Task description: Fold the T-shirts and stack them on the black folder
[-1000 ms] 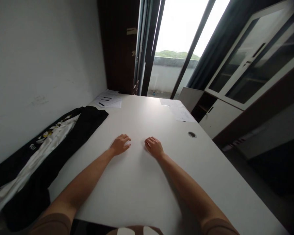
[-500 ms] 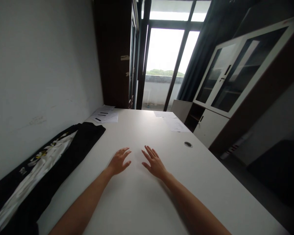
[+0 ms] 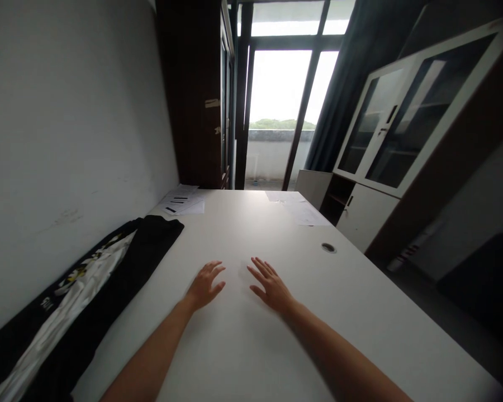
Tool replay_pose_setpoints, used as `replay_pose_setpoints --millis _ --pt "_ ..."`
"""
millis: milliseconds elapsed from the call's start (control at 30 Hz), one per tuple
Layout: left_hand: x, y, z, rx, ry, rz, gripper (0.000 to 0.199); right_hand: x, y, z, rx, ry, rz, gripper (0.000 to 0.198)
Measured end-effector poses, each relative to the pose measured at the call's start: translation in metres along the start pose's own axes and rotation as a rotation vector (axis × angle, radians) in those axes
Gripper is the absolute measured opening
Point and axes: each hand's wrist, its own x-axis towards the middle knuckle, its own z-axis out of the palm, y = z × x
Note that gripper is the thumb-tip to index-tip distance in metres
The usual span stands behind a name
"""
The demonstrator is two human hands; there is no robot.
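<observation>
Both my hands are over the middle of a white table (image 3: 235, 346), palms down and apart from each other. My left hand (image 3: 205, 285) has its fingers spread, thumb pointing inward, and holds nothing. My right hand (image 3: 272, 286) is likewise open and bare, fingers stretched forward and to the left. Whether the fingertips touch the tabletop I cannot tell. Along the left side lie folded clothes (image 3: 151, 245), black with a white and yellow-patterned part, nearest to my left hand but apart from it.
Printed sheets (image 3: 186, 202) lie at the far left corner, more papers (image 3: 305, 213) at the far right. A round cable hole (image 3: 329, 248) is set near the right edge. A wall (image 3: 67, 139) borders the left; a glass-door cabinet (image 3: 389, 145) stands right.
The camera view has shifted slightly, so the table and papers appear a little lower and to the right. My hands keep the same open pose, slightly further apart.
</observation>
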Motion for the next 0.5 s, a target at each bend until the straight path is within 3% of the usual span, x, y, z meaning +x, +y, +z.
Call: replay_pose_setpoints --millis 300,500 --pt "0.002 0.01 0.007 0.067 -0.016 0.064 0.046 0.002 -0.015 -0.003 -0.005 -0.072 -0.042 0.063" --pt "0.002 0.011 -0.002 0.194 -0.025 0.027 0.057 0.004 -0.015 -0.015 -0.009 -0.118 0.028 0.069"
